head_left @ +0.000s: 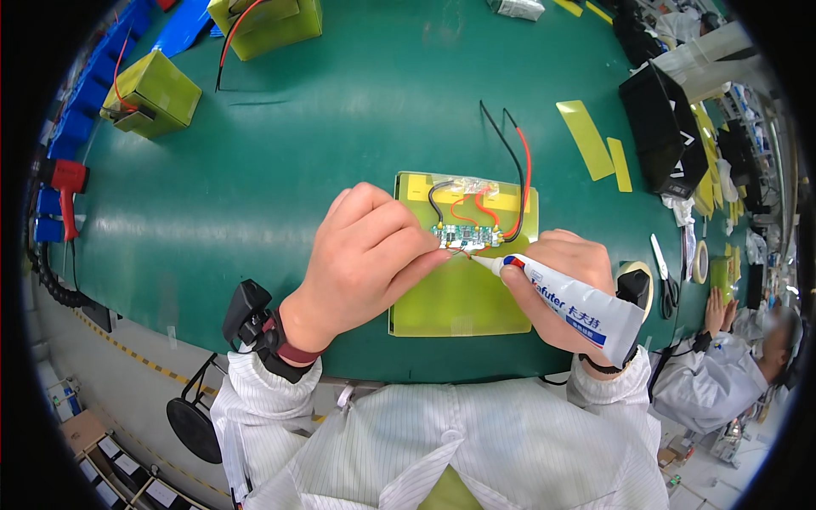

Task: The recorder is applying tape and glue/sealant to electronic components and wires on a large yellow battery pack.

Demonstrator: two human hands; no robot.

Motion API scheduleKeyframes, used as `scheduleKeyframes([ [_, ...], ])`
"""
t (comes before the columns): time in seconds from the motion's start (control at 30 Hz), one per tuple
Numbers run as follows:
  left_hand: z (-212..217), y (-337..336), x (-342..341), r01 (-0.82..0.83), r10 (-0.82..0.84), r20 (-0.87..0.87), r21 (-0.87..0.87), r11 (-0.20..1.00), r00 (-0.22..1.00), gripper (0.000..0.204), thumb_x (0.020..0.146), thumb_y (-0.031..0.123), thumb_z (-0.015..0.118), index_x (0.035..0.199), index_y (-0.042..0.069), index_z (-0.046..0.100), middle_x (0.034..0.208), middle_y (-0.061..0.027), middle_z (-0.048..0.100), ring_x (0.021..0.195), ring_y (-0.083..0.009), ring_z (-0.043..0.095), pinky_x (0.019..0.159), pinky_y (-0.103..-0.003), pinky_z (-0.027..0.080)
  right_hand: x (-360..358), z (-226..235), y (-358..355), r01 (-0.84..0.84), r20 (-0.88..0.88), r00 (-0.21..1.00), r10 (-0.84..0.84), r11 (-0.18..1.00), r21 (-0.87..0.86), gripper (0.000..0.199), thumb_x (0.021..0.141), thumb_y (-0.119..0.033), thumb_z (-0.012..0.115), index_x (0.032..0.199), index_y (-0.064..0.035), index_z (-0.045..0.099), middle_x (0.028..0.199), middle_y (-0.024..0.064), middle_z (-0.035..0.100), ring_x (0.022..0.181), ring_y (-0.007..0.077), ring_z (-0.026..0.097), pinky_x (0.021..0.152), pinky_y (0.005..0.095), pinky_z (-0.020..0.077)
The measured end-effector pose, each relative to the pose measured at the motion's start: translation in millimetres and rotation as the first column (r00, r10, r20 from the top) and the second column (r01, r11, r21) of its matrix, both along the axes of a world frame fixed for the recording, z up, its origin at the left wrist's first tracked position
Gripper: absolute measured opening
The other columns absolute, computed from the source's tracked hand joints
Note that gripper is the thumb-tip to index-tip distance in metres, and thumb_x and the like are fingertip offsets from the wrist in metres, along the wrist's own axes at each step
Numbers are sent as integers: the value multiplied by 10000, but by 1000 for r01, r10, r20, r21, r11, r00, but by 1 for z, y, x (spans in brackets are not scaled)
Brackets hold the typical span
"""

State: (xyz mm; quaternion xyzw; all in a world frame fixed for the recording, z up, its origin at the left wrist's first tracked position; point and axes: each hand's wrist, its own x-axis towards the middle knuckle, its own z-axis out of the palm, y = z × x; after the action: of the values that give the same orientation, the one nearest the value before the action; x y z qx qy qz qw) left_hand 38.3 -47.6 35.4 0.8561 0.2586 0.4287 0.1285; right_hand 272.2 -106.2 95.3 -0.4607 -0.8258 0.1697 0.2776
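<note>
While the left hand (pixel 365 255) pinches its fingertips closed on the small green circuit board (pixel 465 235), the right hand (pixel 565 285) is clenched around a white adhesive tube (pixel 578 306), nozzle touching the board's lower edge. Too hard a squeeze could flood the components or nearby red and black wires (pixel 518 161) with glue. The board sits on a yellow battery pack (pixel 459 297) at the green tabletop's (pixel 280 153) centre; scissors (pixel 665 276) lie at three o'clock.

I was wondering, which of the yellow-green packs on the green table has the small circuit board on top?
The flat pack under both hands, nearest the person; the two at the far left carry only wires.
</note>
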Motion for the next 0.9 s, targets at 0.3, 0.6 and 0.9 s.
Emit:
scheduleKeyframes([
  [0.3,1,-1,1,17,-18,-24,-13,1000,1000,239,648,81,861,806,87,683,790,-22,611,768,-248,539,651,-349,445,7,-3,3,-7,-97,995,0,998,-69,105,854,-29,704,767,-9,650,676,116,625,578,311,600,571,378,489],
  [0.6,3,-4,-1,5,-7,-52,-40,999,999,208,688,146,853,819,109,696,789,1,613,770,-233,532,668,-354,412,13,-8,2,-20,-99,995,17,999,-26,92,832,-46,724,765,-31,663,664,89,625,584,280,609,572,367,489],
  [0.9,2,-4,-3,-4,-1,-87,-51,999,996,233,651,150,869,818,110,712,785,-4,627,753,-234,529,659,-339,422,18,-12,3,-5,-133,991,-3,998,-63,94,820,-78,758,783,-35,683,648,79,605,565,273,588,539,361,456],
])
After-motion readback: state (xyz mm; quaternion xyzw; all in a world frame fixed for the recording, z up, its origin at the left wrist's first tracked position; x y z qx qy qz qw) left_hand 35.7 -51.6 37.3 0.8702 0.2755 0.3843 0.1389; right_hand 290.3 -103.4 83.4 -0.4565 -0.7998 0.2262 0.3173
